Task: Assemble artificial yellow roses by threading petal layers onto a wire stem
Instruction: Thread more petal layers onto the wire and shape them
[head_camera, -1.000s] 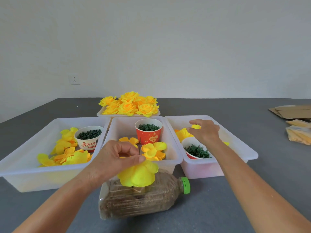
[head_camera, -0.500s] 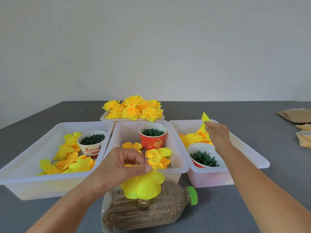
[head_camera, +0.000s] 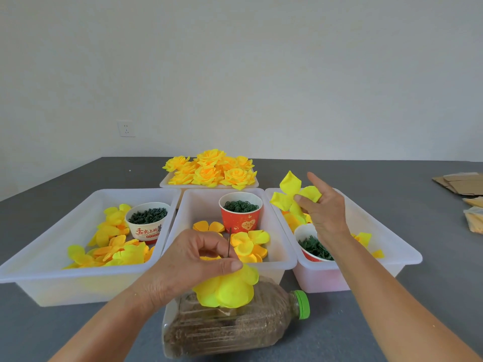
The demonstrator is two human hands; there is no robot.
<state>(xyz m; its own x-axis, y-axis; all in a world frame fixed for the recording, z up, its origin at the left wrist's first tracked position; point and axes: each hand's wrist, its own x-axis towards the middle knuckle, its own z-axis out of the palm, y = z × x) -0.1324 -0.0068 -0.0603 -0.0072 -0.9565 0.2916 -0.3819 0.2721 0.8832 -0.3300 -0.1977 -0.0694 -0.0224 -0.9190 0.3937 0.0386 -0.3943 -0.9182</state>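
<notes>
My left hand (head_camera: 193,259) pinches a partly built yellow rose (head_camera: 227,288) on a thin dark wire stem (head_camera: 229,242), whose tip sticks up above my fingers. The rose hangs just above a plastic bottle. My right hand (head_camera: 322,212) pinches a flat yellow petal layer (head_camera: 290,194) and holds it in the air over the right bin (head_camera: 407,254). Loose petal layers lie in the left bin (head_camera: 52,273) and the middle bin (head_camera: 285,259).
A bottle (head_camera: 235,327) with a green cap, filled with brown grains, lies on its side at the front. Cups of green parts stand in the bins: white (head_camera: 147,222), red (head_camera: 240,215), another at right (head_camera: 311,244). Finished roses (head_camera: 211,171) fill a far tray. Cardboard (head_camera: 460,182) lies at far right.
My right hand has lifted a petal layer out of the right bin and brought it up and leftward. The left hand keeps its hold on the rose and wire.
</notes>
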